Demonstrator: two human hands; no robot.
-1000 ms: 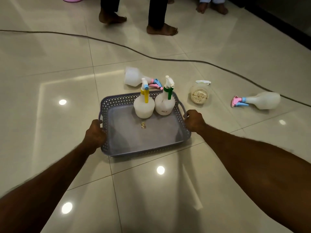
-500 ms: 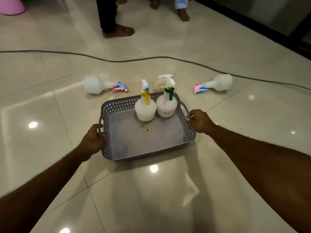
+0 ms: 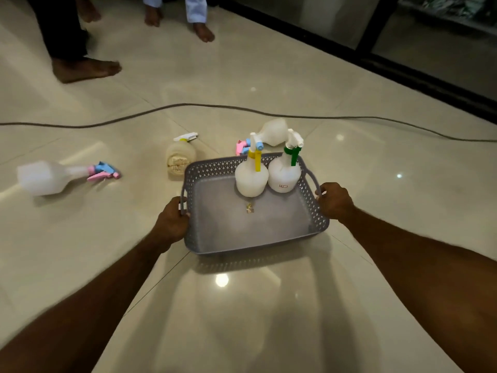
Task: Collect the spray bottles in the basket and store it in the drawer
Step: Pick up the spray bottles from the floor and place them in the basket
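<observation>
Bottle (image 3: pixel 271 130) half hidden behind basket (image 3: pixel 309 211), outline blurred.

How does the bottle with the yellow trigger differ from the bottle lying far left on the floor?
The yellow-trigger bottle stands upright inside the basket; the far-left bottle lies on its side on the floor. Its trigger is yellow; the other's is pink and blue. Both have whitish plastic bodies.

Both arms outstretched, left hand (image 3: pixel 172 220) and right hand (image 3: pixel 334 201) seemingly clenched.

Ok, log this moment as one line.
left hand + right hand: gripping basket handles | in basket: two upright bottles | on floor: three bottles lying
</observation>
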